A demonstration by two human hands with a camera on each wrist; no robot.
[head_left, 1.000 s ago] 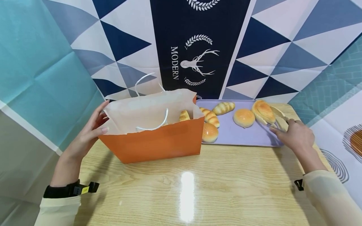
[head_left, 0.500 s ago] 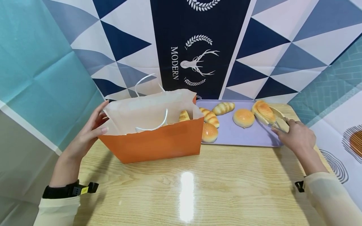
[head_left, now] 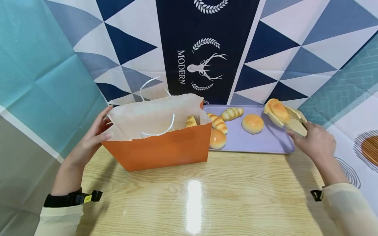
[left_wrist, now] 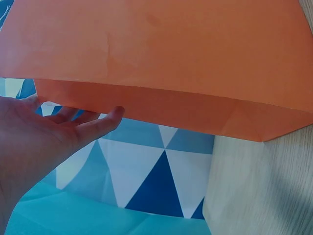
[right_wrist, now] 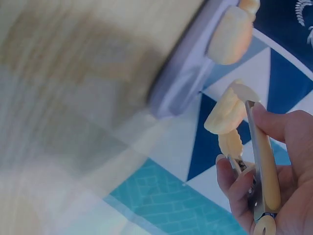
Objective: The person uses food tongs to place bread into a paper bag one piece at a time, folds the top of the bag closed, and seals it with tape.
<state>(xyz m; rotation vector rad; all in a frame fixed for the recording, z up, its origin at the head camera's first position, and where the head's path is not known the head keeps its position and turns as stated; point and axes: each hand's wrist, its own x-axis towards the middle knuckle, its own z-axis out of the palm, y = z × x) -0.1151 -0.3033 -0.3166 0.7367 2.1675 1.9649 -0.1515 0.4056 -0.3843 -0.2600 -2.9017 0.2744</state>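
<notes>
Wooden table (head_left: 159,196), tongs (head_left: 298,127) slanting away leftward, bun (head_left: 277,112) clamped

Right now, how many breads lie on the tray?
4: speckled bun, near left; striped roll behind it; pale roll, back; another bun, rightmost. Orange bag may hide more.
</notes>
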